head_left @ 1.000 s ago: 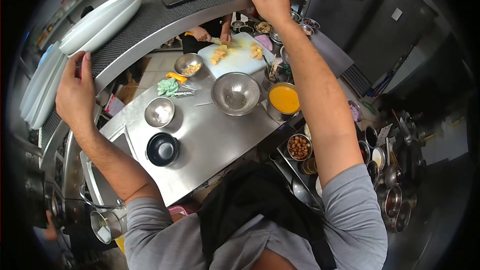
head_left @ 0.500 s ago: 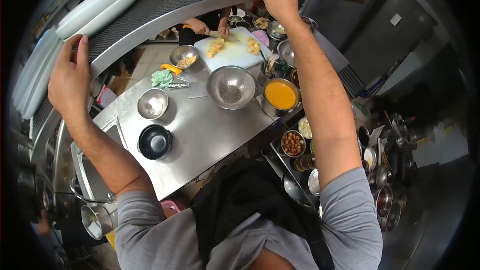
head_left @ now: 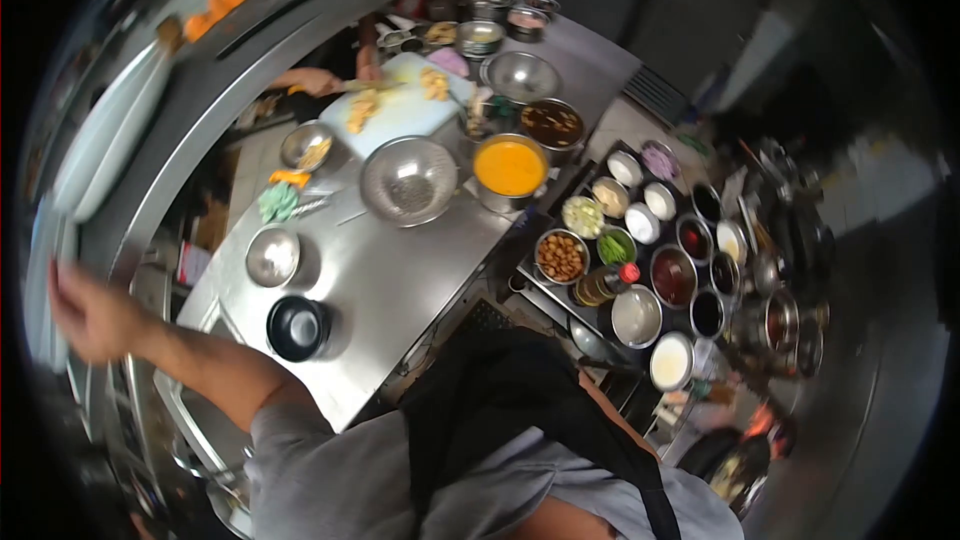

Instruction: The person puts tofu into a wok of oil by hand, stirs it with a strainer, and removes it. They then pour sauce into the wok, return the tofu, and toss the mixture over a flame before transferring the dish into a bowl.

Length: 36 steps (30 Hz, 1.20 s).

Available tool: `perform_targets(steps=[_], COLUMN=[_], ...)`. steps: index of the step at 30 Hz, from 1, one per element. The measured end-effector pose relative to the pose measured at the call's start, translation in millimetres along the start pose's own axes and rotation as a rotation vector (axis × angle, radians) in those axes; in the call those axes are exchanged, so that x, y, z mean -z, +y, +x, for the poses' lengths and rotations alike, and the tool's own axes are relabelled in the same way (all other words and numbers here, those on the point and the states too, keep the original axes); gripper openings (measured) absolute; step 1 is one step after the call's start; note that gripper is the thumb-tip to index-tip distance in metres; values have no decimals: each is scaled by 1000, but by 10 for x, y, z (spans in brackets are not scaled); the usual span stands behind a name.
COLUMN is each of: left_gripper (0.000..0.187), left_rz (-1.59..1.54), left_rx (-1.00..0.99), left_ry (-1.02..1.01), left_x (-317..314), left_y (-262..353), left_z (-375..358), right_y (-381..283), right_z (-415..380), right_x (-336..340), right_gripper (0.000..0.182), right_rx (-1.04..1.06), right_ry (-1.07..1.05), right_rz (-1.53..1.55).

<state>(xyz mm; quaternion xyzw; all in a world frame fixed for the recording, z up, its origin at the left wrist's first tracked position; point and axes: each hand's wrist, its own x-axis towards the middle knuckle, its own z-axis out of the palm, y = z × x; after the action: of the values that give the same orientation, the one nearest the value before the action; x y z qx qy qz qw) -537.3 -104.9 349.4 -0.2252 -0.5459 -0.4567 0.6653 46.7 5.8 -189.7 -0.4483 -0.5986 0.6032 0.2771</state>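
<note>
My left hand [head_left: 95, 315], smeared by motion, is raised at the far left beside the pale stacked plates [head_left: 42, 240] on the upper shelf. Whether its fingers touch them I cannot make out. Only a strip of my right forearm shows beside the black apron [head_left: 470, 395]; the hand itself is out of sight. Below the shelf, a black bowl [head_left: 298, 328] and a small steel bowl [head_left: 272, 256] stand on the steel counter [head_left: 375, 280]. A perforated steel colander [head_left: 408, 182] sits farther back, left of a pot of orange liquid [head_left: 510, 166].
Another person's hand [head_left: 315, 82] is at a white cutting board [head_left: 400, 130] holding cut yellow pieces. The shelf edge [head_left: 200, 155] arches over the counter's left side. To the right are several ingredient containers, including brown cubes [head_left: 561, 256], and a red-capped bottle [head_left: 605, 283].
My right hand has left the shelf edge and dropped out of view. My left hand has moved down and left along the plates. The whole view has turned, showing more containers at right.
</note>
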Motion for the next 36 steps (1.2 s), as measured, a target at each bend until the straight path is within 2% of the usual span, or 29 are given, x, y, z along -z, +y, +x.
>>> perform_targets(steps=[1, 2, 3, 4, 8, 12, 14, 18, 20, 21, 24, 25, 28, 31, 34, 36], left_gripper=[21, 17, 15, 17, 25, 24, 24, 23, 24, 23, 24, 24, 27, 33, 44, 50], left_rz=[-140, -344, -602, -740, -1158, -1538, -1688, -1929, -1979, -2035, -2097, -2097, -2027, -1896, -1787, -1701], left_rx=[-42, 50, 118, 125, 468, 694, 713, 564, 521, 501, 417, 458, 325, 388, 552, 546], left_ry=[131, 240, 271, 160, -244, -800, -1090, -1712, -2016, -2030, -2273, -2390, -2522, -2632, -2843, -2984], left_x=[-8, -81, -141, -168, -77, 445, 856, 1540, 1720, 1802, 1941, 1994, 2169, 2351, 2472, 2577], left_y=[93, 328, 649, 852, 2107, 3234, 3709, 4436, 4789, 5006, 5700, 5955, 6739, 7496, 8308, 8739], left_z=[-85, -208, -325, -487, -1145, -1672, -1847, -2059, -2305, -2396, -2706, -2826, -3259, -3581, -4132, -4292], right_y=[164, 147, 158, 179, 211, 454, 680, 1144, 1385, 1503, 1755, 1810, 1875, 1769, 1514, 1561], right_z=[-256, -477, -720, -947, -1466, -1960, -2259, -2902, -3248, -3412, -3874, -3981, -4134, -4119, -3874, -3654], right_x=[207, 373, 427, 444, 344, 88, -84, -388, -591, -703, -1083, -1237, -1691, -2174, -2579, -2750], right_gripper=[32, 33, 34, 35, 39, 40, 40, 41, 41, 41, 42, 42, 42, 43, 43, 43], right_rx=[-200, -367, -511, -614, -807, -726, -712, -750, -796, -822, -908, -938, -1028, -1105, -1160, -1184], right_ry=[-132, -249, -284, -265, -139, 145, 285, 506, 598, 642, 780, 824, 959, 1108, 1272, 1311], right_rz=[-303, -528, -617, -630, -568, -372, -283, -142, -83, -54, 35, 68, 174, 299, 435, 491])
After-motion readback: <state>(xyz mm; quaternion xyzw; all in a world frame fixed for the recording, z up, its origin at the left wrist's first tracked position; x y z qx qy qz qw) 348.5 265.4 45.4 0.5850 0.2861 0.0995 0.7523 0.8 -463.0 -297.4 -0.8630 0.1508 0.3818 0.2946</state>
